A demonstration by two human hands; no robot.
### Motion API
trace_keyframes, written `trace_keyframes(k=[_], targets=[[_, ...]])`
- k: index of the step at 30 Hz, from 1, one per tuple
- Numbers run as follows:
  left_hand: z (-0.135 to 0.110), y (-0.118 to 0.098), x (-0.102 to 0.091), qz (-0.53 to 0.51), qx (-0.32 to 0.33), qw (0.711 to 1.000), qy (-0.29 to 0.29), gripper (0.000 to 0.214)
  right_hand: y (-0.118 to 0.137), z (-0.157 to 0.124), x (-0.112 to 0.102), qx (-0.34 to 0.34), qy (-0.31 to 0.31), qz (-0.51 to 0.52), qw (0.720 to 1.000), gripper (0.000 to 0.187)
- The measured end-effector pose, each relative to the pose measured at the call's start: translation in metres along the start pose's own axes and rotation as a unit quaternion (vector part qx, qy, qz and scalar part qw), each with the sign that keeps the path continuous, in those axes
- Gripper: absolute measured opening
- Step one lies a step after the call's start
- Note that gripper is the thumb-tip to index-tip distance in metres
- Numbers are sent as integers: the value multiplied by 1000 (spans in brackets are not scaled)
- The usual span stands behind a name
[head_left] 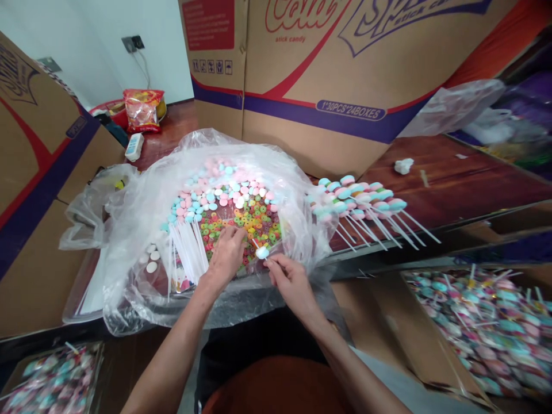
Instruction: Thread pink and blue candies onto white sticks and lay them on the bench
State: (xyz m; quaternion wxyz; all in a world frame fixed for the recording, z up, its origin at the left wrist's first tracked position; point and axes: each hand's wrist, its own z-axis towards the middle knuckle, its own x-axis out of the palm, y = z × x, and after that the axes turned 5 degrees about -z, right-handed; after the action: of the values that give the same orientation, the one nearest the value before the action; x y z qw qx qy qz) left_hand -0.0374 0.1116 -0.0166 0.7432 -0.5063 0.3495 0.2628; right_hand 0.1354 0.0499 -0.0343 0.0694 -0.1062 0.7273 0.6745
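Between the thumb and fingers of my right hand (287, 279) is a lollipop stick, with a pale blue and white candy (262, 252) on it; the stick's tip pokes out beyond the candy. My left hand (228, 250) is just left of it, fingers curled down over a pile of small ring-shaped candies (259, 221) in red, green, yellow and orange. Its fingertips are partly hidden, so what they pinch does not show. A bundle of white sticks (187, 250) lies left of that hand. Behind the rings spread pink, blue and white round candies (209, 195).
A clear plastic sheet (297, 224) surrounds the candies. Finished lollipops (366, 198) are stacked at the table's right edge. Boxes of wrapped lollipops stand low at right (487, 333) and left (60, 379). Large cartons (302, 126) rise behind. A snack bag (143, 109) sits back left.
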Motion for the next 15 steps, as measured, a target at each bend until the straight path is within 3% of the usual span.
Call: trace_keyframes(k=[3, 5, 8, 11, 13, 15], targets=[[-2, 1, -2, -61, -4, 998, -12, 26, 0, -1, 2, -4, 7, -12, 1000, 29], [-2, 3, -2, -162, -56, 984, -45, 23, 3, -2, 3, -6, 15, -20, 1000, 29], [-4, 5, -5, -365, -159, 914, -76, 22, 8, -1, 4, -12, 26, -28, 999, 30], [-8, 5, -9, -508, -221, 830, -64, 32, 13, 0, 6, -29, 28, -30, 999, 30], [-11, 3, -12, -552, -241, 796, -57, 37, 15, 1, 8, -44, 27, -38, 998, 30], [-14, 1, -13, -566, -247, 785, -54, 38, 17, 2, 9, -55, 30, -49, 997, 30]])
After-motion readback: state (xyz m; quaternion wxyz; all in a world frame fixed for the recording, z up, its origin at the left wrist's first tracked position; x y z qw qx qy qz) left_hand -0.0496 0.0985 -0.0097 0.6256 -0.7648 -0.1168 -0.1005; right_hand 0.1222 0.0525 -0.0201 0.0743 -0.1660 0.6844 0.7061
